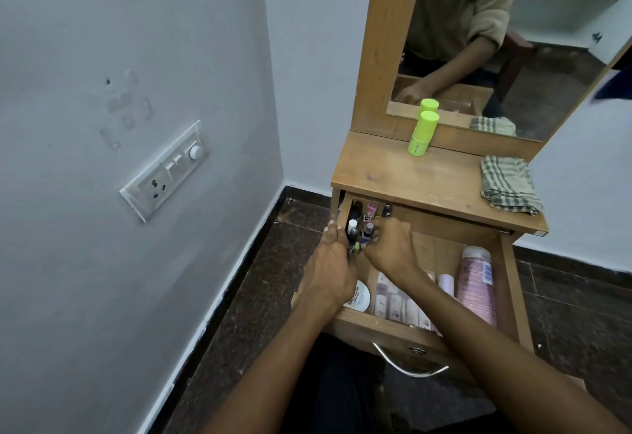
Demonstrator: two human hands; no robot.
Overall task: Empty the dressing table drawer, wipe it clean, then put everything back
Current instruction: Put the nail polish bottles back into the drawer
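Observation:
The wooden drawer (511,272) of the dressing table is pulled open. At its back left corner stand several small nail polish bottles (367,219). My left hand (330,269) and my right hand (390,245) close around that cluster from either side, fingers curled on the bottles. Nearer the front of the drawer lie a round white jar (360,296), several small pale tubes (393,303) and a tall pink bottle (475,283). A green-checked cloth (509,184) is folded on the table top (410,177) at the right.
A lime green bottle (422,134) stands upright on the table top in front of the mirror (513,57). The drawer's metal handle (407,363) points toward me. A wall with a switch plate (166,173) is close on the left. Dark stone floor surrounds the table.

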